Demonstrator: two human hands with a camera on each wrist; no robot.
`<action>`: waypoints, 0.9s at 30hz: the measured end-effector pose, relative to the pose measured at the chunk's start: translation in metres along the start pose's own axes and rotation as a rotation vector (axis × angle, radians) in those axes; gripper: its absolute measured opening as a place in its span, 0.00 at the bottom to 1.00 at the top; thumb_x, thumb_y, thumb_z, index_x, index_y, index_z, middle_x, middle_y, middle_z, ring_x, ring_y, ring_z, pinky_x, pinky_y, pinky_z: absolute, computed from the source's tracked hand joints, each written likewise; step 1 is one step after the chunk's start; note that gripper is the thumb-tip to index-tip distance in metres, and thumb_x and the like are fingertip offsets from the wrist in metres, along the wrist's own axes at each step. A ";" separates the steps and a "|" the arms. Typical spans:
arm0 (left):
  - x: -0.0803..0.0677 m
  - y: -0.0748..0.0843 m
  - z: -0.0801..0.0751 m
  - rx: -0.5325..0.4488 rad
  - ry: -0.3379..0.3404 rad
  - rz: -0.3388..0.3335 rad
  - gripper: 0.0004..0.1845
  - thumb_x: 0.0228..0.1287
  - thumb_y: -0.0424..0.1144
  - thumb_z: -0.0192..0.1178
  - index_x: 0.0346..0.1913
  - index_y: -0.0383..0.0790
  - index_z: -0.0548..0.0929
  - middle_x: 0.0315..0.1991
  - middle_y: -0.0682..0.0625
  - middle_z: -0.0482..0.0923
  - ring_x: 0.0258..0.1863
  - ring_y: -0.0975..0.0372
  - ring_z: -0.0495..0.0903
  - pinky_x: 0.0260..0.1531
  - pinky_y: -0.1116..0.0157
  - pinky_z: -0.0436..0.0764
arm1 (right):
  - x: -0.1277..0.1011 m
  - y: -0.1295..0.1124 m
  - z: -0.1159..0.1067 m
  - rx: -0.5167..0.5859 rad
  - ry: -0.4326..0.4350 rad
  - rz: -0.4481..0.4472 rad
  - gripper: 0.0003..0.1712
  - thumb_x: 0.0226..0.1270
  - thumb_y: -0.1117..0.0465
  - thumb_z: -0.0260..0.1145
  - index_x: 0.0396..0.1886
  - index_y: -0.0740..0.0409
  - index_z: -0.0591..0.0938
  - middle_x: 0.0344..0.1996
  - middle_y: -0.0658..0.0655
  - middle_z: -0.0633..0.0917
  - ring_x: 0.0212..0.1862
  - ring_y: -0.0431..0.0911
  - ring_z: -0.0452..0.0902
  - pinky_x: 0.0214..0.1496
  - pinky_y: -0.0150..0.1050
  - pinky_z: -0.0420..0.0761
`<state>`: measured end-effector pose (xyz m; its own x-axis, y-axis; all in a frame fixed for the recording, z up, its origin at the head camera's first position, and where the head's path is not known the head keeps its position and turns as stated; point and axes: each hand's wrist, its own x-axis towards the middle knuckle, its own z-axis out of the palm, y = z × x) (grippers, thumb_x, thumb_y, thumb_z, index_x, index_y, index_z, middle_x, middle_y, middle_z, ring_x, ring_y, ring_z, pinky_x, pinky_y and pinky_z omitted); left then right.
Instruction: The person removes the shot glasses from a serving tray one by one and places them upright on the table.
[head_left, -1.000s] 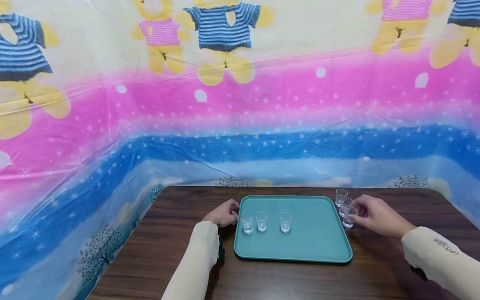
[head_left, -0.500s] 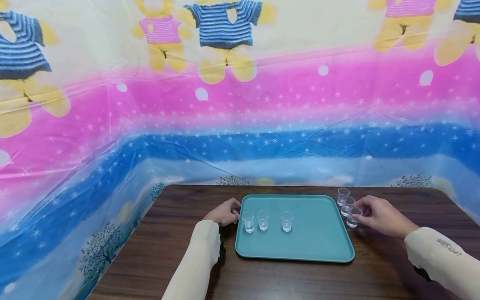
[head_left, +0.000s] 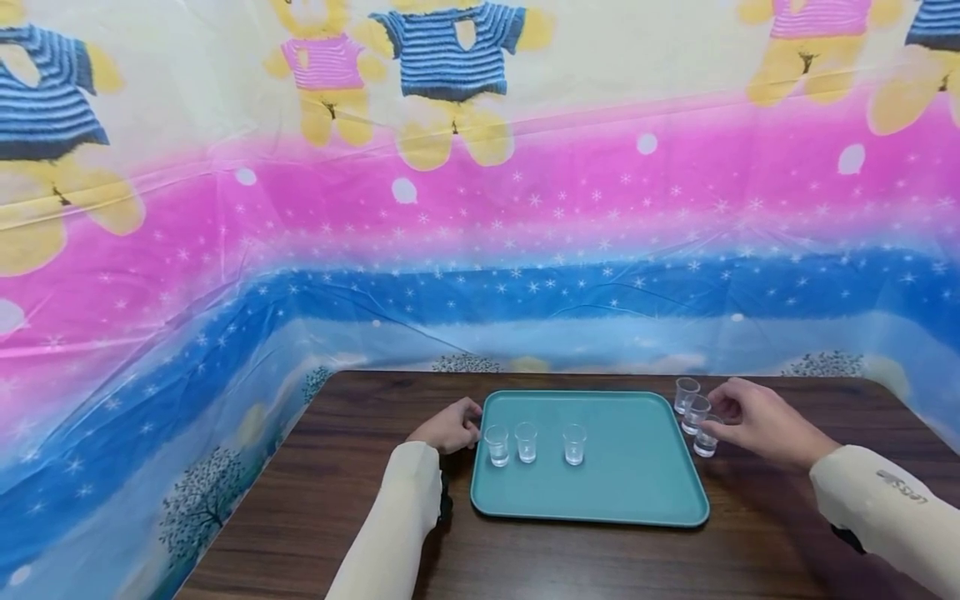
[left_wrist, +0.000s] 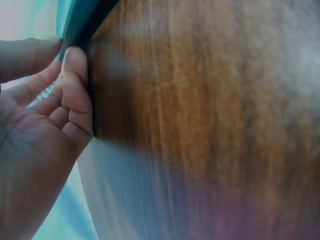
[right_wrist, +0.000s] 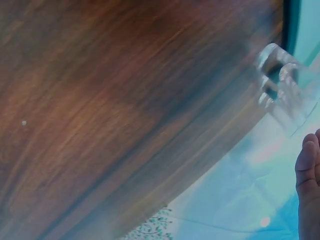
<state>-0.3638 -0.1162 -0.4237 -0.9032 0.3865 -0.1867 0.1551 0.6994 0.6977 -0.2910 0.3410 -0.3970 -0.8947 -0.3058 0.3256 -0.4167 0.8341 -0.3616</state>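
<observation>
A teal tray [head_left: 630, 475] lies on the wooden table. Its left rim is held by my left hand [head_left: 446, 427]; in the left wrist view the thumb and fingers [left_wrist: 76, 62] meet at the tray's edge [left_wrist: 82, 20]. Three small clear shot glasses stand upright on the tray: one at the left [head_left: 498, 447], another beside it [head_left: 527, 444], a third nearer the middle [head_left: 573, 446]. Beyond the right rim, three more shot glasses [head_left: 704, 447] stand in a slanting row on the table. Over the nearest of these is my right hand [head_left: 765, 425], its thumb and forefinger spread apart, partly hiding the glass.
The dark wooden table [head_left: 570, 558] reaches back to a printed cloth [head_left: 525, 300] hanging behind it. In the right wrist view, shot glasses [right_wrist: 280, 82] stand blurred close to the tray's edge [right_wrist: 300, 30].
My right hand has let go of the nearest shot glass at the right and risen slightly, its fingers parting. That glass stays standing. The left hand keeps its place at the tray's rim.
</observation>
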 end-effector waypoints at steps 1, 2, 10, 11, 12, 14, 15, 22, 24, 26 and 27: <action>0.000 0.000 0.000 -0.001 0.000 0.003 0.19 0.65 0.30 0.51 0.59 0.34 0.67 0.37 0.45 0.74 0.29 0.57 0.74 0.28 0.62 0.68 | 0.001 -0.002 0.001 -0.003 0.002 -0.015 0.18 0.56 0.54 0.73 0.41 0.60 0.81 0.33 0.51 0.78 0.34 0.44 0.74 0.34 0.41 0.75; 0.000 0.000 0.000 -0.001 0.000 0.005 0.19 0.65 0.30 0.51 0.59 0.34 0.67 0.38 0.45 0.74 0.29 0.58 0.74 0.28 0.63 0.68 | 0.002 -0.004 0.001 -0.004 0.004 -0.028 0.18 0.56 0.54 0.72 0.42 0.59 0.81 0.33 0.52 0.78 0.34 0.44 0.74 0.34 0.41 0.75; 0.001 -0.002 0.000 -0.007 0.001 0.004 0.20 0.65 0.30 0.52 0.59 0.33 0.67 0.34 0.45 0.74 0.29 0.57 0.74 0.28 0.62 0.69 | 0.014 -0.024 0.013 0.060 -0.026 -0.082 0.22 0.58 0.52 0.71 0.49 0.57 0.78 0.37 0.49 0.78 0.37 0.45 0.75 0.34 0.39 0.76; 0.001 -0.003 0.000 -0.005 0.002 0.005 0.20 0.65 0.30 0.53 0.59 0.33 0.67 0.34 0.46 0.74 0.29 0.57 0.74 0.28 0.62 0.69 | 0.016 -0.027 0.016 0.060 -0.032 -0.085 0.23 0.58 0.51 0.71 0.49 0.56 0.78 0.37 0.48 0.78 0.37 0.45 0.75 0.34 0.38 0.76; 0.001 -0.003 0.001 -0.006 0.003 0.007 0.20 0.65 0.30 0.53 0.59 0.33 0.67 0.35 0.46 0.74 0.29 0.57 0.74 0.28 0.62 0.69 | 0.017 -0.032 0.018 0.056 -0.039 -0.092 0.23 0.58 0.51 0.71 0.50 0.55 0.78 0.37 0.47 0.77 0.36 0.44 0.75 0.34 0.38 0.76; 0.003 -0.004 0.001 -0.004 0.002 0.009 0.20 0.66 0.30 0.53 0.60 0.33 0.67 0.35 0.45 0.74 0.29 0.57 0.74 0.28 0.62 0.69 | 0.019 -0.041 0.022 0.044 -0.064 -0.114 0.22 0.58 0.52 0.71 0.50 0.54 0.78 0.38 0.46 0.77 0.37 0.42 0.74 0.34 0.38 0.75; 0.003 -0.004 0.001 -0.005 0.002 0.010 0.20 0.66 0.30 0.53 0.60 0.33 0.67 0.36 0.45 0.74 0.29 0.57 0.74 0.27 0.62 0.69 | 0.021 -0.046 0.025 0.033 -0.075 -0.123 0.23 0.58 0.52 0.71 0.50 0.54 0.78 0.38 0.46 0.77 0.37 0.41 0.74 0.35 0.37 0.76; 0.003 -0.005 0.002 -0.004 0.005 0.004 0.20 0.66 0.30 0.52 0.60 0.34 0.67 0.36 0.45 0.74 0.30 0.57 0.75 0.27 0.62 0.68 | 0.030 -0.077 0.050 -0.004 -0.144 -0.222 0.21 0.58 0.55 0.71 0.50 0.53 0.78 0.42 0.47 0.78 0.40 0.42 0.75 0.39 0.39 0.76; 0.003 -0.004 0.002 -0.003 0.007 0.001 0.19 0.66 0.30 0.52 0.60 0.35 0.67 0.36 0.45 0.74 0.31 0.57 0.75 0.26 0.62 0.68 | 0.034 -0.083 0.055 0.003 -0.162 -0.234 0.20 0.59 0.55 0.70 0.50 0.54 0.78 0.42 0.48 0.78 0.40 0.43 0.76 0.40 0.39 0.76; 0.003 -0.004 0.002 -0.002 0.008 0.001 0.19 0.66 0.30 0.52 0.60 0.34 0.67 0.36 0.45 0.74 0.31 0.57 0.75 0.26 0.62 0.68 | 0.038 -0.089 0.059 0.015 -0.177 -0.240 0.21 0.59 0.55 0.70 0.51 0.54 0.78 0.42 0.50 0.79 0.40 0.44 0.76 0.40 0.39 0.76; 0.002 -0.004 0.002 0.000 0.010 0.001 0.19 0.66 0.30 0.52 0.60 0.34 0.67 0.36 0.45 0.74 0.31 0.57 0.75 0.26 0.62 0.68 | 0.040 -0.092 0.060 0.021 -0.181 -0.242 0.21 0.60 0.55 0.70 0.51 0.55 0.78 0.42 0.51 0.79 0.40 0.44 0.76 0.40 0.40 0.76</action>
<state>-0.3655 -0.1164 -0.4281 -0.9070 0.3811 -0.1793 0.1558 0.6992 0.6977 -0.2984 0.2245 -0.4031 -0.7825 -0.5729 0.2438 -0.6226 0.7178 -0.3116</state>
